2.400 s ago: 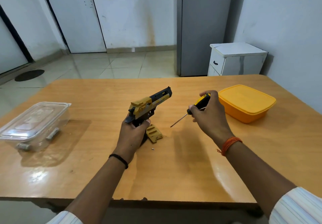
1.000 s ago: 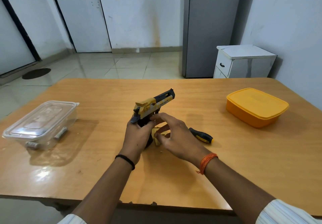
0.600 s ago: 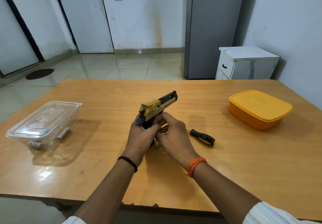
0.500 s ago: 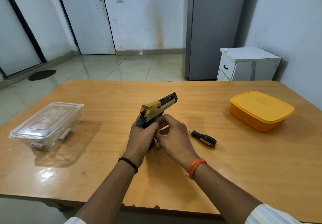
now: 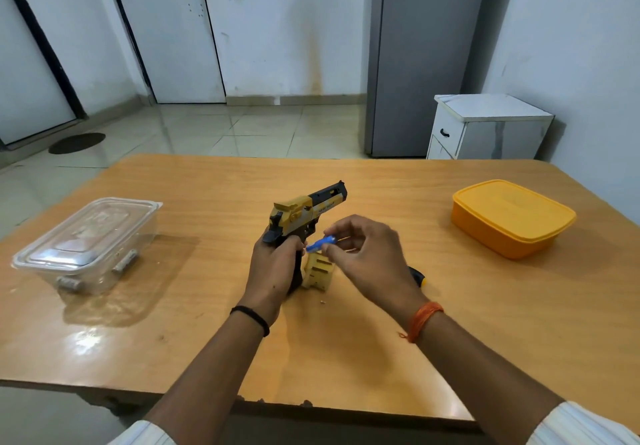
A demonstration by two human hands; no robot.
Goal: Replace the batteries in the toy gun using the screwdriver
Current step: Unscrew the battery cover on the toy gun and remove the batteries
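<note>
My left hand [image 5: 273,268] grips the handle of the yellow and black toy gun [image 5: 304,207], which stands upright with its butt on the wooden table [image 5: 346,347]. My right hand [image 5: 369,257] pinches a small blue battery [image 5: 320,244] just right of the gun's grip. The yellow battery cover [image 5: 318,271] lies on the table beside the gun, and a tiny screw [image 5: 322,302] sits in front of it. Only the yellow and black end of the screwdriver [image 5: 417,276] shows behind my right hand.
A clear lidded plastic box [image 5: 86,240] with batteries inside stands at the left. An orange lidded container [image 5: 512,217] sits at the right. Beyond the table are a grey fridge [image 5: 415,56] and a white cabinet [image 5: 485,126].
My right hand laid the screwdriver on the table, reached into the gun's grip, and now has drawn back holding a blue battery. My left hand keeps holding the gun.
</note>
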